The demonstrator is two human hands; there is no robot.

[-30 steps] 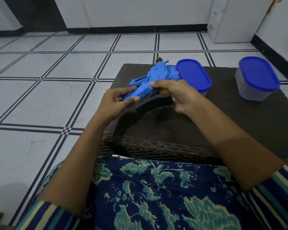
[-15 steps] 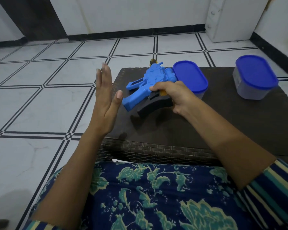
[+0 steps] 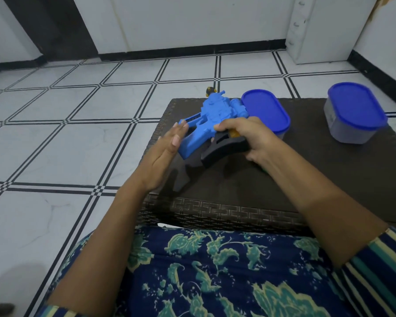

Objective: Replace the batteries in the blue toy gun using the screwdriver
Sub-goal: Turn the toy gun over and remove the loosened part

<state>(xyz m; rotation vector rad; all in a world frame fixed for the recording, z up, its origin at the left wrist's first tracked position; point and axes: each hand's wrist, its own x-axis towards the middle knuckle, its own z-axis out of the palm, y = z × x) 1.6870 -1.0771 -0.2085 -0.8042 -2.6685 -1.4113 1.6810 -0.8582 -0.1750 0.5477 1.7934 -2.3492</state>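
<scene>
The blue toy gun (image 3: 212,121) with a black curved magazine (image 3: 224,151) is held just over the dark woven table (image 3: 284,184), muzzle pointing away. My right hand (image 3: 249,138) grips the gun around its middle, next to an orange part. My left hand (image 3: 167,154) is flat with straight fingers, its fingertips against the blue stock at the gun's left end. A small green thing shows under my right wrist. No screwdriver can be seen.
Two clear tubs with blue lids stand on the table: one (image 3: 264,110) right behind the gun, the other (image 3: 354,112) at the far right. White tiled floor lies to the left. My patterned blue clothing fills the bottom.
My left hand let go of the gun, lifted away with the palm open, and has now come back flat against the gun's left end. The right hand kept its hold.
</scene>
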